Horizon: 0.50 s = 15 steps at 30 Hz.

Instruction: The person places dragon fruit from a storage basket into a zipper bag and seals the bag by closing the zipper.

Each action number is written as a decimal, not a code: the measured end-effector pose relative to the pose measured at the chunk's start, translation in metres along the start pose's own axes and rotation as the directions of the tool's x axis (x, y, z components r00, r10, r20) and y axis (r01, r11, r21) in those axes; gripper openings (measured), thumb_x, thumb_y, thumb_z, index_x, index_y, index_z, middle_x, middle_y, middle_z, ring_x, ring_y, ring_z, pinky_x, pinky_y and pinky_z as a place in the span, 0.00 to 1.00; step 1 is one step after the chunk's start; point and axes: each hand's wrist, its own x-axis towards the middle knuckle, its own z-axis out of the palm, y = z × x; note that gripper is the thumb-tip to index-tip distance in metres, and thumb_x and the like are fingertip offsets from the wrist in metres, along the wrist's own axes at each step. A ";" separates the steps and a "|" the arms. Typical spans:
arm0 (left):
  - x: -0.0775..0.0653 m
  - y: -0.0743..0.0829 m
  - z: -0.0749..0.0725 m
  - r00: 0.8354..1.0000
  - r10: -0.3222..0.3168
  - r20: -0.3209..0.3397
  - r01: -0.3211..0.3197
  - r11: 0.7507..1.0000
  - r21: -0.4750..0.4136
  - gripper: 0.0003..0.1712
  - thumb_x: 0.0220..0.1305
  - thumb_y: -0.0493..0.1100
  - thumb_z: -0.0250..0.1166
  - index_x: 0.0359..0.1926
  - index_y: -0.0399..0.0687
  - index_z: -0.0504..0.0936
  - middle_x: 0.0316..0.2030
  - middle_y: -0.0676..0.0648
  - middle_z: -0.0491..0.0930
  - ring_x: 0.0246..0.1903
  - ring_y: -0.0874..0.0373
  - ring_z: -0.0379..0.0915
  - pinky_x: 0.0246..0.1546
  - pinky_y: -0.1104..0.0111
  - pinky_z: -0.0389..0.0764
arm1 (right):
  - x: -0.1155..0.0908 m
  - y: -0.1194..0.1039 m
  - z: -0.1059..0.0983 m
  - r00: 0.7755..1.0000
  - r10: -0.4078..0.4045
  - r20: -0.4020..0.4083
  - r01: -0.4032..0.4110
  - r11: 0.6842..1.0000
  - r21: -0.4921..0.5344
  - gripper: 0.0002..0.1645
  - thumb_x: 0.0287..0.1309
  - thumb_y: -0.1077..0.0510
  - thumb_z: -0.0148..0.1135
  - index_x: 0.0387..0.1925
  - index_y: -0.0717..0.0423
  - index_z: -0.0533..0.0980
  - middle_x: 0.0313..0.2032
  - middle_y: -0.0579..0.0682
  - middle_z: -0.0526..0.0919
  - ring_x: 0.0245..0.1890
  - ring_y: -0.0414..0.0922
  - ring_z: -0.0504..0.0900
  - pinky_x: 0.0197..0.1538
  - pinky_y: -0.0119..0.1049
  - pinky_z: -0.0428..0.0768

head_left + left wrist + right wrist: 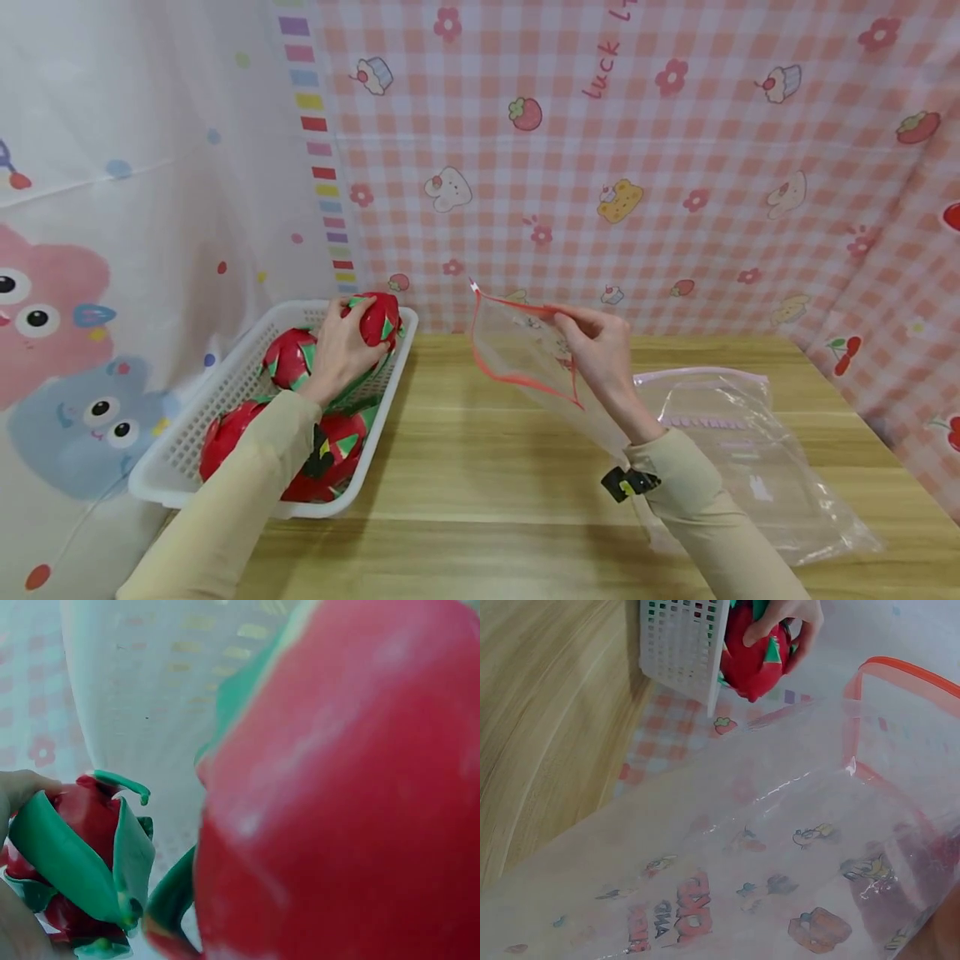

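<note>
My left hand (343, 346) grips a red toy dragon fruit (384, 315) with green leaf tips at the far right corner of a white basket (411, 333). In the right wrist view the held dragon fruit (754, 667) stands up past the basket's rim. Another dragon fruit (352, 795) fills much of the left wrist view. My right hand (600, 346) pinches the orange-red zip edge of a clear plastic bag (517, 333), raised over the table with its mouth spread apart. Small cartoon prints and lettering mark the bag's side (727, 885).
Several more dragon fruits (291, 358) lie in the basket, partly behind my left arm. A clear bag with a lilac zip (757, 467) lies flat at the right of the wooden table (450, 467). Patterned curtains (570, 167) stand behind and at the sides.
</note>
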 end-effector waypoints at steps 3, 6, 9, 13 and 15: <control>0.001 0.002 -0.001 0.999 0.042 -0.020 -0.042 0.999 0.024 0.41 0.44 0.41 0.73 0.63 0.44 0.70 0.58 0.31 0.65 0.52 0.33 0.67 0.48 0.44 0.76 | 0.000 -0.001 0.000 1.000 0.000 -0.001 0.000 1.000 0.001 0.14 0.62 0.58 0.58 0.44 0.58 0.83 0.41 0.59 0.87 0.30 0.29 0.80 0.30 0.22 0.73; 0.002 0.004 -0.003 0.996 0.088 -0.032 -0.086 0.995 0.059 0.47 0.40 0.40 0.75 0.65 0.47 0.67 0.55 0.32 0.66 0.52 0.34 0.66 0.48 0.44 0.74 | 0.000 -0.002 -0.001 1.000 -0.005 -0.002 0.005 1.000 0.001 0.14 0.62 0.58 0.58 0.44 0.58 0.83 0.41 0.60 0.87 0.29 0.29 0.80 0.29 0.22 0.72; 0.002 0.008 -0.006 0.990 0.140 -0.029 -0.136 0.984 0.114 0.54 0.37 0.40 0.78 0.68 0.44 0.63 0.55 0.33 0.67 0.54 0.35 0.64 0.50 0.44 0.74 | 0.000 -0.003 -0.001 1.000 -0.009 -0.004 0.009 1.000 0.000 0.14 0.62 0.58 0.58 0.44 0.59 0.83 0.40 0.60 0.87 0.21 0.30 0.75 0.24 0.24 0.68; 0.000 0.012 -0.012 0.971 0.240 -0.026 -0.229 0.950 0.210 0.57 0.33 0.42 0.81 0.67 0.39 0.64 0.57 0.35 0.67 0.56 0.34 0.63 0.54 0.45 0.73 | 0.000 -0.004 -0.002 1.000 -0.007 -0.003 0.007 1.000 -0.001 0.13 0.62 0.58 0.58 0.43 0.59 0.84 0.39 0.60 0.87 0.13 0.33 0.65 0.18 0.27 0.62; -0.001 0.014 -0.014 0.949 0.315 -0.031 -0.297 0.921 0.254 0.56 0.30 0.42 0.82 0.65 0.38 0.67 0.56 0.35 0.68 0.56 0.34 0.63 0.54 0.45 0.73 | -0.001 -0.004 -0.002 1.000 -0.003 0.000 0.003 1.000 0.000 0.13 0.62 0.58 0.58 0.43 0.59 0.84 0.39 0.61 0.87 0.12 0.33 0.63 0.18 0.27 0.62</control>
